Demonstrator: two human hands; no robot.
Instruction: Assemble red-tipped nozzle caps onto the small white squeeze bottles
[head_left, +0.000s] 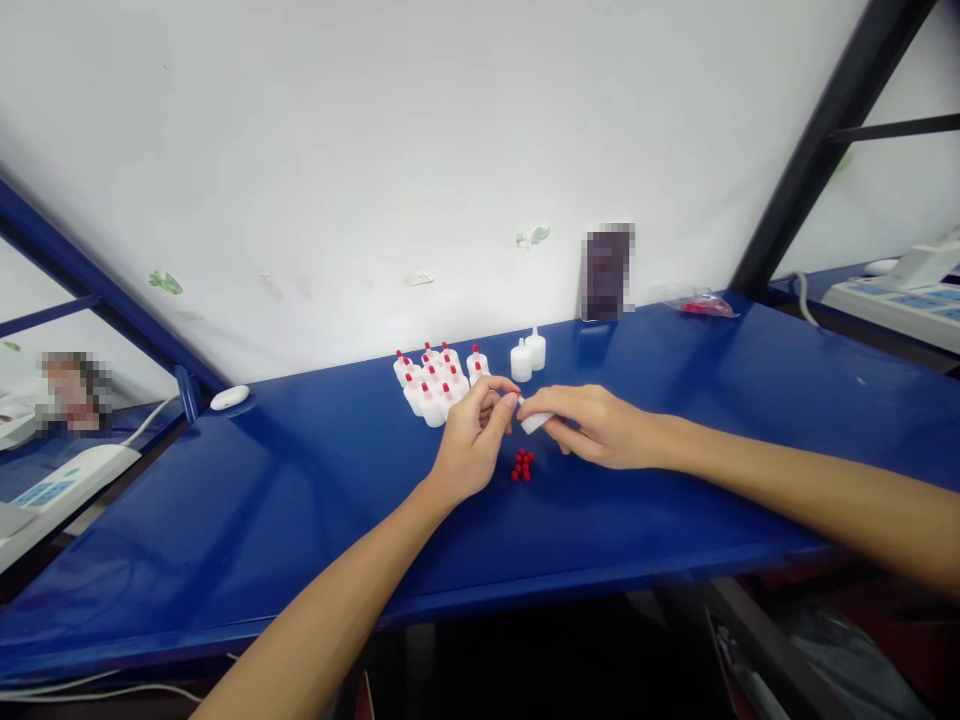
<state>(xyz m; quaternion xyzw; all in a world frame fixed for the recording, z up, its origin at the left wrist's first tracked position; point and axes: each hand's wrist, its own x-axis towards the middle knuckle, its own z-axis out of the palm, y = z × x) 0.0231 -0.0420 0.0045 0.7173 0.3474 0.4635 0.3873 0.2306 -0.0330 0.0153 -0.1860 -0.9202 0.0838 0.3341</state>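
Note:
My right hand (592, 425) grips a small white squeeze bottle (535, 422), tilted with its nozzle toward the left. At that nozzle my left hand (480, 430) pinches a red cap (517, 394) between thumb and forefinger; whether the cap sits fully on the tip cannot be made out. Just below the hands lies a little pile of red caps (523, 465). Behind my left hand stands a cluster of white bottles with red caps (430, 390), partly covered by the fingers. Two uncapped white bottles (529, 355) stand upright behind the hands.
The blue table (300, 500) runs back to a white wall. A blurred dark upright panel (606, 272) leans there, and a clear bag with red contents (703, 304) lies at the back right. A white oval case (229, 397) rests at the back left, near the metal frame.

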